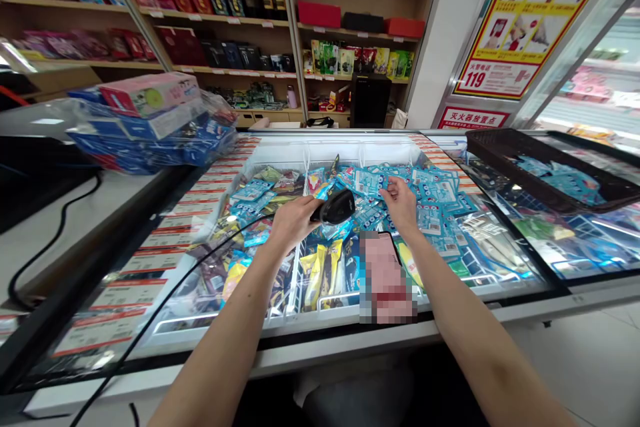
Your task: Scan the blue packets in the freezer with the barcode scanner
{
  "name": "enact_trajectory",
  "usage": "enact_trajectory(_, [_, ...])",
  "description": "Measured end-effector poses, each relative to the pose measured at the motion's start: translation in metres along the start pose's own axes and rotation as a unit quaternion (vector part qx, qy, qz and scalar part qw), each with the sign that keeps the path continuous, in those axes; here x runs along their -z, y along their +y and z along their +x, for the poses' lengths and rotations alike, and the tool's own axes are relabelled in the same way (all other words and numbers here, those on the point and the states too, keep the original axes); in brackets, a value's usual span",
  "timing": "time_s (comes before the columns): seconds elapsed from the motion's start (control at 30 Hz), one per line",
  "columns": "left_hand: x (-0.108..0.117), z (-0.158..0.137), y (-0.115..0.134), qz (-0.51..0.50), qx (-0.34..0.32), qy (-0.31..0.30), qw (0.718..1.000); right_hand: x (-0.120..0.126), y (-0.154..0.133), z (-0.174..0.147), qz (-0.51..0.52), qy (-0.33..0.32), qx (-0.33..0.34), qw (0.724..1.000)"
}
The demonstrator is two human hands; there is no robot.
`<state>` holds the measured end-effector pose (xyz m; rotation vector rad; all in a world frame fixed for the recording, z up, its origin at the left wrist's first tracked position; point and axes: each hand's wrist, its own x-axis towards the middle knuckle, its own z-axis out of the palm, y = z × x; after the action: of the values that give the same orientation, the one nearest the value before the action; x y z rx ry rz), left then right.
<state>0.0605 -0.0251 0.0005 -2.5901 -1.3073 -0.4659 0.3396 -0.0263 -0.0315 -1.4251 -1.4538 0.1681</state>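
My left hand (296,219) is wrapped round the handle of a black corded barcode scanner (338,207), its head turned to the right. Its cable (200,265) trails down to the lower left. With thumb and fingers pinched, my right hand (401,203) grips the edge of a small blue packet (369,183). More blue packets (436,188) lie in a loose spread around and to the right of that hand, on the glass top of a freezer. A smaller stack of blue packets (254,189) lies left of the scanner.
A phone (387,277), partly pixelated, lies near the freezer's front edge. To the right stands a dark basket (530,177) holding blue packets. Plastic-wrapped boxes (155,123) are stacked at left. Price labels (145,260) line the glass; stocked shelves (225,17) stand behind.
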Motion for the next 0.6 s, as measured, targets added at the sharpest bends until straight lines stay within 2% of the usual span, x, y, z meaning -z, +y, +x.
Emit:
enact_trajectory(0.4, [0.0015, -0.0036, -0.0019, -0.016, 0.024, 0.004, 1.000, -0.0018, -0.0060, -0.0033, -0.021, -0.046, -0.002, 0.999])
enact_trajectory(0.6, [0.0003, -0.0035, -0.0003, -0.011, 0.031, -0.007, 0.999, -0.0016, -0.0043, -0.0049, -0.010, -0.044, -0.007, 0.999])
